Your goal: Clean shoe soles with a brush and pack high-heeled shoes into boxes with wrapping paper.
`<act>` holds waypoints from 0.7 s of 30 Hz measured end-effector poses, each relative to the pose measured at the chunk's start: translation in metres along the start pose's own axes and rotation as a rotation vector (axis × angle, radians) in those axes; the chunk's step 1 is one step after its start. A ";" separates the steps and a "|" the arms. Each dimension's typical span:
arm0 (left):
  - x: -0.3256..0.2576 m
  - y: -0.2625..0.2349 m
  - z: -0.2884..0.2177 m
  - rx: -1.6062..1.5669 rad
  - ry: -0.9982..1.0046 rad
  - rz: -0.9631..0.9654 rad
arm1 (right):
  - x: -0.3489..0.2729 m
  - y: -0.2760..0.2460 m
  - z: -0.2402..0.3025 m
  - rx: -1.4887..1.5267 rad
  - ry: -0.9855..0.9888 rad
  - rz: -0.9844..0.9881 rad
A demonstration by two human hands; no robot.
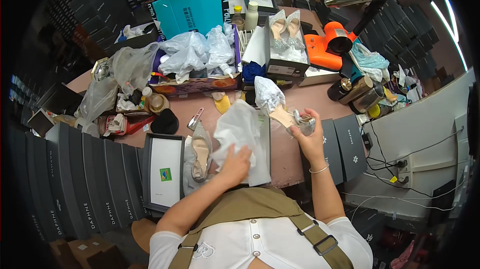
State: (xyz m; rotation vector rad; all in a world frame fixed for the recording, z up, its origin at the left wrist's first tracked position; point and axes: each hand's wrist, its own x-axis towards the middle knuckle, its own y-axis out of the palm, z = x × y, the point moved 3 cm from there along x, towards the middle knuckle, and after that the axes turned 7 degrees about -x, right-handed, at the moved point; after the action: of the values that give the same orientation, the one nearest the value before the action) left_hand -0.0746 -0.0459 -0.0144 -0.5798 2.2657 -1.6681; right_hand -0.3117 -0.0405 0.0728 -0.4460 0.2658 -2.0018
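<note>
I hold the silver slingback pump (pixel 283 117) in my right hand (pixel 306 134), fingers and thumb closed around its heel end. Gripping there seems to spare the toe, which points away from me inside a crumpled white wrapping (pixel 269 93); that cover probably guards the glittery finish from scuffs. The pump hangs over the right part of my work area, clear of the tissue.

My left hand (pixel 235 165) is on the loose white tissue paper (pixel 236 125), fingers bent against it; I cannot tell whether they pinch the sheet or only press on it. It lies right in front of me, likely so that either hand can reach it.

The second pump (pixel 201 150) rests on tissue just left of that sheet, toe away from me, which I judge keeps it off hard surfaces. Beside it, the shallow shoebox lid (pixel 165 169) lies with its white inside facing up, out of the way yet close. Dark grey shoeboxes (pixel 80 184) stand in a row on my left, their ends towards me, presumably for easy reach.
</note>
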 end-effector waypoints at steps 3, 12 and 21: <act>0.015 0.096 0.016 -0.548 -0.196 0.584 | -0.014 0.021 0.002 0.019 0.007 0.027; -0.022 0.051 0.010 -2.699 -0.473 -0.449 | -0.074 0.065 0.019 0.051 -0.007 0.687; -0.030 0.018 -0.009 -2.277 -0.731 -0.857 | -0.049 0.133 -0.003 0.021 0.016 0.702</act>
State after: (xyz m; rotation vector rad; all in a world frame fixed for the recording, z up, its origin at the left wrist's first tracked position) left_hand -0.0548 -0.0200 -0.0292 -1.9640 2.0945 1.7177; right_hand -0.1848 -0.0568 0.0108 -0.2704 0.3539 -1.3192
